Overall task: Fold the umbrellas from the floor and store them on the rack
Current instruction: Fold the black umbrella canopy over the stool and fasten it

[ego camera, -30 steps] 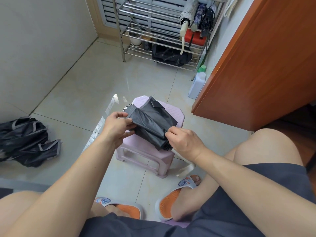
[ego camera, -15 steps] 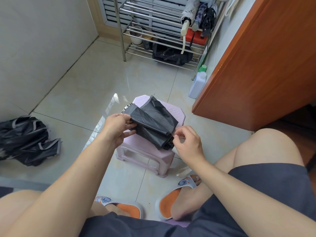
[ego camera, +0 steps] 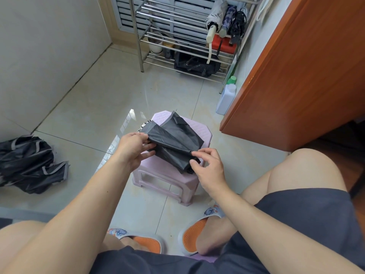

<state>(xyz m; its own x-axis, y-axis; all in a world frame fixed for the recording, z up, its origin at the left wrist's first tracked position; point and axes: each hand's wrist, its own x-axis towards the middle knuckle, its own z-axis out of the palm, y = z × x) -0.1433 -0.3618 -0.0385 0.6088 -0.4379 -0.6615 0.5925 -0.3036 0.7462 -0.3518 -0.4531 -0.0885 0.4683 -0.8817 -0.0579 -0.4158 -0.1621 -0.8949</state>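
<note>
Since 1 second ago, the right hand (ego camera: 207, 167) has let go of its full grasp on the near end of the black umbrella (ego camera: 175, 141) lying on the pink stool (ego camera: 166, 180). It now sits just right of that end, thumb and forefinger pinching a small part at the tip, the other fingers loosely raised. The left hand (ego camera: 134, 149) has shifted a little, its fingertips now pinching the fabric's far-left fold.

Bare forearms; dark grey shorts (ego camera: 308, 220); orange-soled slippers (ego camera: 192, 235) with white patterned straps.
</note>
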